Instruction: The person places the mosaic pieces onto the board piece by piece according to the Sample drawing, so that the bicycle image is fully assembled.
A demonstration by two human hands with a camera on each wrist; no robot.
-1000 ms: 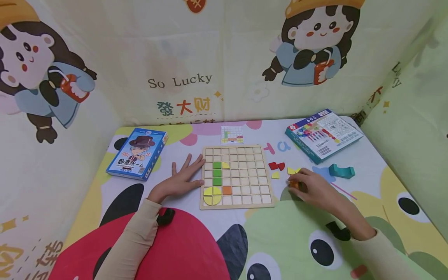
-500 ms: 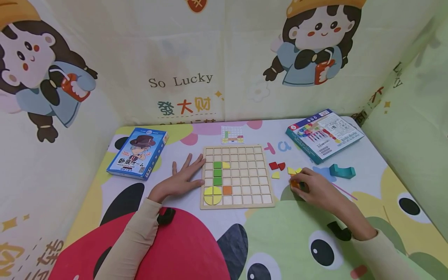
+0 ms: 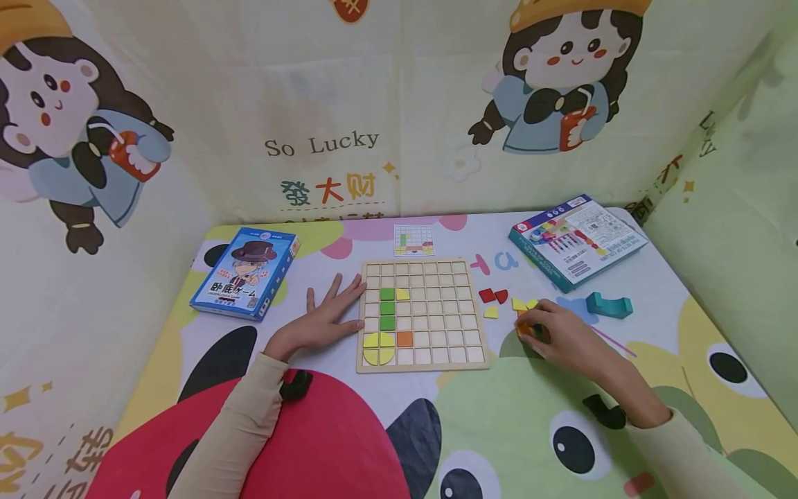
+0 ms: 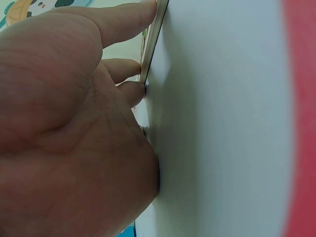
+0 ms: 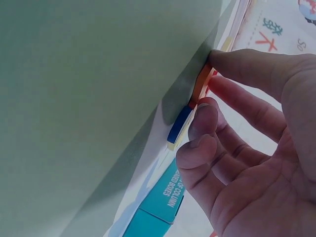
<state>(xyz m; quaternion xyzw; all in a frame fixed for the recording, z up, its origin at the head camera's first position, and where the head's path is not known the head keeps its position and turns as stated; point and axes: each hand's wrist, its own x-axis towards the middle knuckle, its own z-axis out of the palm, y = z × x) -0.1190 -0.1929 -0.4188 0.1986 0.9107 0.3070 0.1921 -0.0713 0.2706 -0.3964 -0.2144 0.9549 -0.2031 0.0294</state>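
Observation:
A wooden grid board [image 3: 444, 274] lies mid-table. My left hand [image 3: 321, 322] rests at its left edge, fingers spread, with fingertips and thumb touching the frame. The board bears green square tiles [image 3: 387, 308], a yellow disc [image 3: 378, 348] of quarter pieces, an orange square tile [image 3: 404, 339] and a yellow quarter piece [image 3: 402, 294]. Right of the board, my right hand [image 3: 557, 339] pinches an orange piece [image 5: 201, 83] between thumb and forefinger, low at the table. A dark blue piece [image 5: 180, 124] lies beside it, under the curled other fingers.
Red pieces [image 3: 486, 296] and yellow pieces [image 3: 491, 312] lie between board and right hand. A pattern card [image 3: 413, 240] lies behind the board. A blue box [image 3: 246, 274] stands left, a teal-edged box [image 3: 580, 242] back right, near a teal curved block [image 3: 609, 305].
The right hand has shifted very slightly at the orange piece, baring more of it and a second yellow piece's edge. The left hand stays at the board's edge.

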